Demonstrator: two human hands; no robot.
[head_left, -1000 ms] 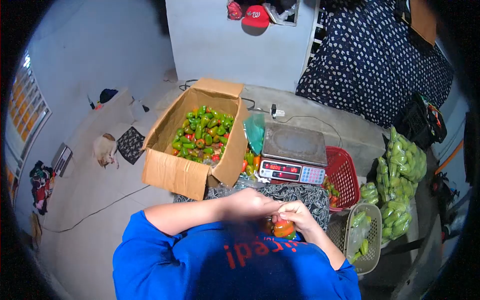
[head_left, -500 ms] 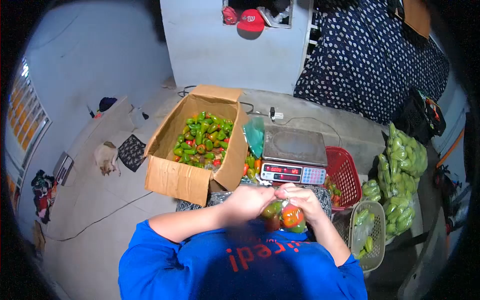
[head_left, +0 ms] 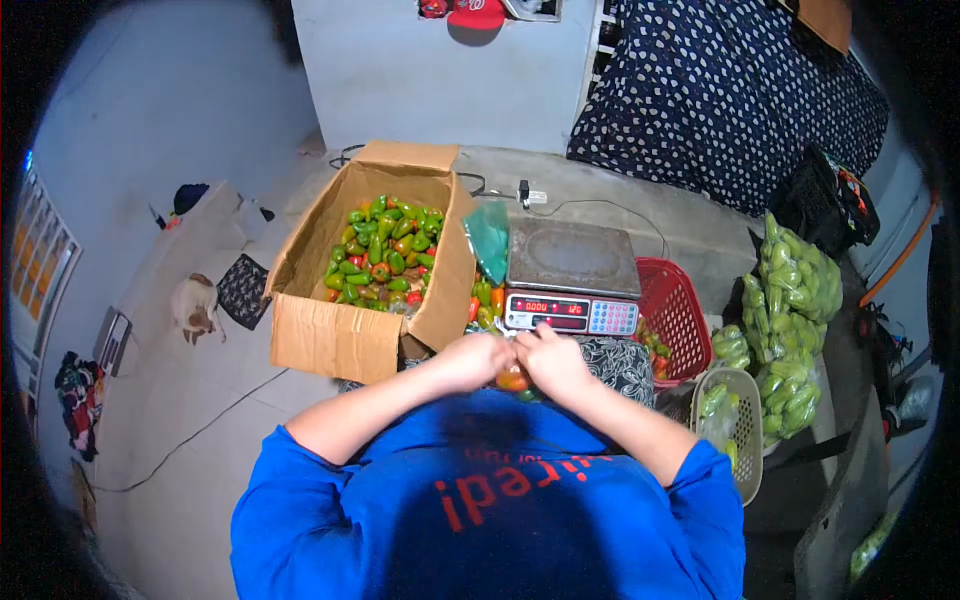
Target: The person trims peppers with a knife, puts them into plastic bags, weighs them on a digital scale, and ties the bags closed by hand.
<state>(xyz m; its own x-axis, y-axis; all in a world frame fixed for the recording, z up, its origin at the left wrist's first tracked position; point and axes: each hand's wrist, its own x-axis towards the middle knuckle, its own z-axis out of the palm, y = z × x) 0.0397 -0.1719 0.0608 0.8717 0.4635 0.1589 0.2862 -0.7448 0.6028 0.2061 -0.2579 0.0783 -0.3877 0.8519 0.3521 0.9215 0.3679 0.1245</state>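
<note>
1. Close before your blue shirt with red lettering [head_left: 490, 500], a small clear plastic bag of orange-red and green peppers [head_left: 512, 380] shows below your hands, partly hidden by them.
2. Your left hand [head_left: 472, 362] has its fingers closed on the bag's top from the left.
3. Your right hand [head_left: 552, 365] grips that top from the right, its fingertips close to the left's.
4. Just beyond your hands stands a digital scale with a grey metal plate [head_left: 570, 258], its red digits lit.
5. On the far left of your hands is an open brown cardboard box [head_left: 333, 338] holding green and red peppers [head_left: 385, 245].
6. To the scale's right you have a red plastic basket [head_left: 680, 305]; nearer, a cream plastic basket [head_left: 750, 478] with pale green vegetables.
7. Farther right, see-through bags of light green vegetables [head_left: 800, 285] lie heaped.
</note>
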